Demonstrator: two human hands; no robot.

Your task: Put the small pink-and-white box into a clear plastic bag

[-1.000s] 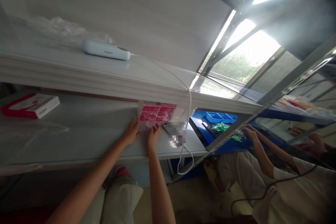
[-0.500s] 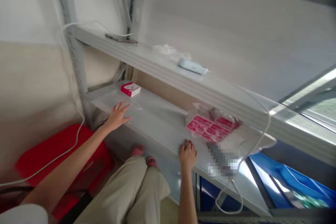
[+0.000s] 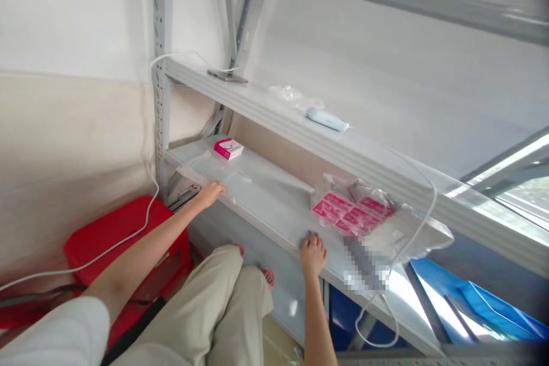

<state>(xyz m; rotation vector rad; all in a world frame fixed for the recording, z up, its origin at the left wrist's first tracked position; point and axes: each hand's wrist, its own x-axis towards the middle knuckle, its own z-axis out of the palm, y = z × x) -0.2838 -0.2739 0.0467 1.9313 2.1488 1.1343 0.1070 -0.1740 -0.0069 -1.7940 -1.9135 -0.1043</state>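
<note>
My left hand [image 3: 212, 193] lies at the front edge of the lower shelf [image 3: 266, 200], beside a flat clear plastic bag [image 3: 210, 167]. Its fingers rest flat and close together, and I see nothing held in them. Farther back stands a small pink-and-white box [image 3: 229, 149]. My right hand [image 3: 314, 254] rests on the same shelf's front edge, fingers slightly apart and holding nothing. Behind and right of it lies a clear-wrapped bundle of pink boxes [image 3: 345, 211]. A dark pixelated object [image 3: 364, 263] is just right of that hand.
The upper shelf [image 3: 266, 106] bears a pale blue handheld device [image 3: 326, 119], crumpled plastic [image 3: 287, 93] and a flat phone-like object [image 3: 227, 76]. A white cable [image 3: 429, 209] hangs down on the right. A red stool [image 3: 111, 223] stands at the left, blue plastic [image 3: 484, 291] at the lower right.
My left hand has drawn down to the shelf edge, its spread fingers now together. My right hand stays on the edge. The camera view has shifted, with the shelving appearing farther right.
</note>
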